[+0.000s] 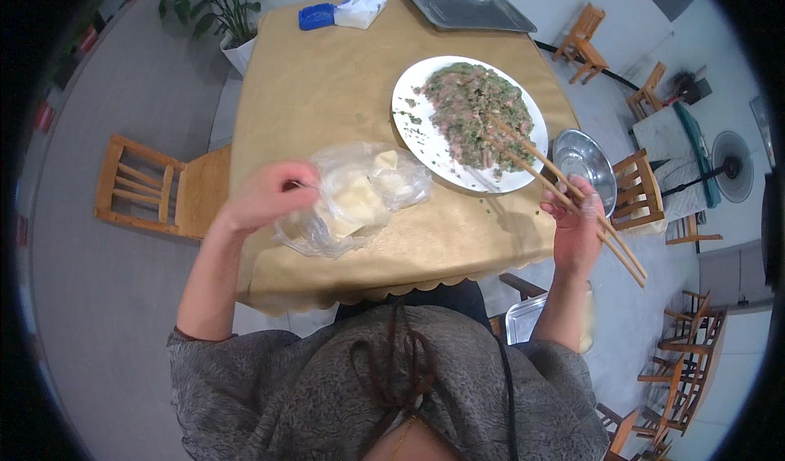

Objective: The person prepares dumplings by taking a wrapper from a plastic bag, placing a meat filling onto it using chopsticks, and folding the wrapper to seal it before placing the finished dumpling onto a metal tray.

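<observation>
My right hand [576,228] grips a pair of long wooden chopsticks [536,169]. Their tips reach into a mound of minced meat with chopped greens [481,114], heaped on a large white plate [412,139]. At the left, my left hand [276,194] has thumb and fingers pinched on the edge of a clear plastic bag [331,154]; motion blurs it a little. Pale, flat dough wrappers [356,206] lie inside the bag, partly covered by its film.
A metal bowl [585,157] stands right of the plate, by the table's edge. Farther back are a metal tray [472,8] and a blue-and-white packet [360,8]. Wooden chairs [202,191] flank the gold-covered table [319,74]. Another metal tray [524,321] sits below my right forearm.
</observation>
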`<state>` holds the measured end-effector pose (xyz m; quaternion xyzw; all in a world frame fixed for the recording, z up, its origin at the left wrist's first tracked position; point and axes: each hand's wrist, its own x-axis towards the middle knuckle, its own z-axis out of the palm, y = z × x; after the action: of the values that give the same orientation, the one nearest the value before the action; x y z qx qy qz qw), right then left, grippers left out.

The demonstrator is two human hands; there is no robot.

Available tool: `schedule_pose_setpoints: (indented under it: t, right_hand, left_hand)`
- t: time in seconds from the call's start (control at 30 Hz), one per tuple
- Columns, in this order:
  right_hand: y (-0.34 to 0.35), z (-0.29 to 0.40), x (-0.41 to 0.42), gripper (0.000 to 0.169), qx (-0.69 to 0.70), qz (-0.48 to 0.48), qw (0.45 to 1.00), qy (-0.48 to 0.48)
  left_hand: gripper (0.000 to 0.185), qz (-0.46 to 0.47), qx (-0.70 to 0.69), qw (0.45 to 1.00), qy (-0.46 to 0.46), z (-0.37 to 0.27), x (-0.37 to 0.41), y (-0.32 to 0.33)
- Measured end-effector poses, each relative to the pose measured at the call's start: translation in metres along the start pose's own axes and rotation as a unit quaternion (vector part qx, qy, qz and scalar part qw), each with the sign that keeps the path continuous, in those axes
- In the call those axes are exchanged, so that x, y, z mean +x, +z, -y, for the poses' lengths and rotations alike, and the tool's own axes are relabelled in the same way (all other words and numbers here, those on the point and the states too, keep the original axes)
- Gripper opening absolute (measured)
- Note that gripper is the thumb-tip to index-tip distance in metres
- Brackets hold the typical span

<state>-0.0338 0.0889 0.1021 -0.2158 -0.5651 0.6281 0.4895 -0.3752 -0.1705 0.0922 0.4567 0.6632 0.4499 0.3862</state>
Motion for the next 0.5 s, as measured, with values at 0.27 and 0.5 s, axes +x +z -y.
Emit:
schedule_pose_setpoints:
  t: [0.27, 0.5]
  right_hand:
    - [0.018, -0.023, 0.031, 0.015, -0.193, 0.075, 0.969, -0.135]
    - [0.009, -0.029, 0.037, 0.018, -0.315, 0.161, 0.920, -0.168]
  left_hand:
    - [0.031, -0.116, -0.602, 0.788, 0.065, -0.029, -0.056, 0.003]
    - [0.040, -0.142, -0.705, 0.695, -0.002, -0.037, -0.056, 0.094]
